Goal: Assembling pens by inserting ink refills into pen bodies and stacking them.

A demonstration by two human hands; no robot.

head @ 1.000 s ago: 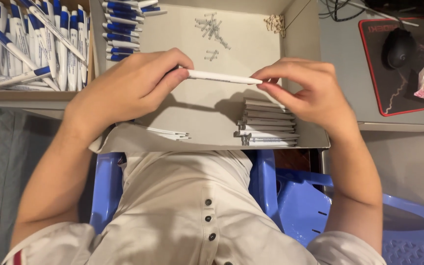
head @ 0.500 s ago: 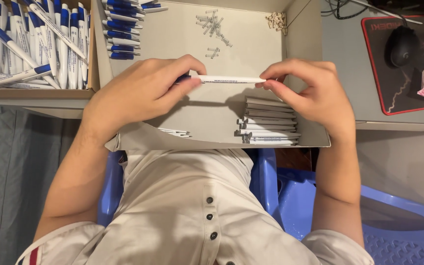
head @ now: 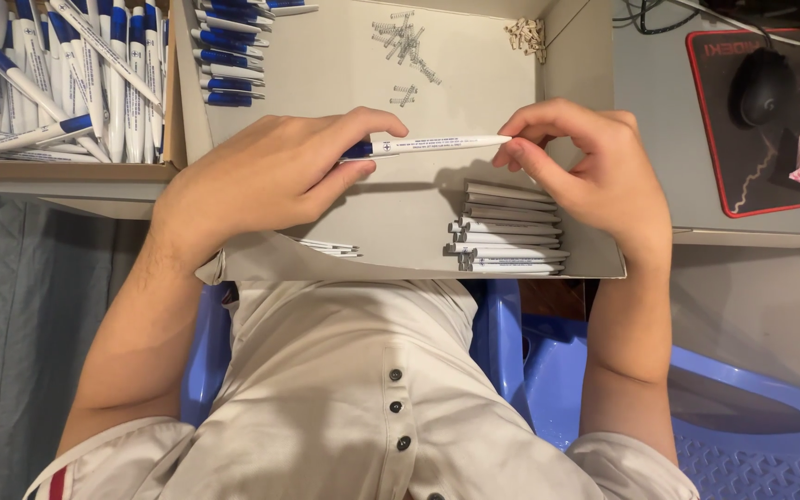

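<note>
Pen (head: 428, 144): white barrel with a blue grip section and small dark print. Finished pens (head: 57, 83) in the cardboard box: white with blue bands. Row of pens (head: 224, 65): same white and blue. Stacked pen barrels (head: 509, 231): white and grey. Tray (head: 326, 74): pale beige. Mouse pad (head: 743, 176): black, red border, pale lightning pattern. Mouse (head: 759, 85): black. Chair (head: 511, 324): blue. Shirt (head: 354, 398): off-white, dark buttons.

one held pen (head: 423, 145), one computer mouse (head: 761, 85), two hands (head: 270, 176)
</note>
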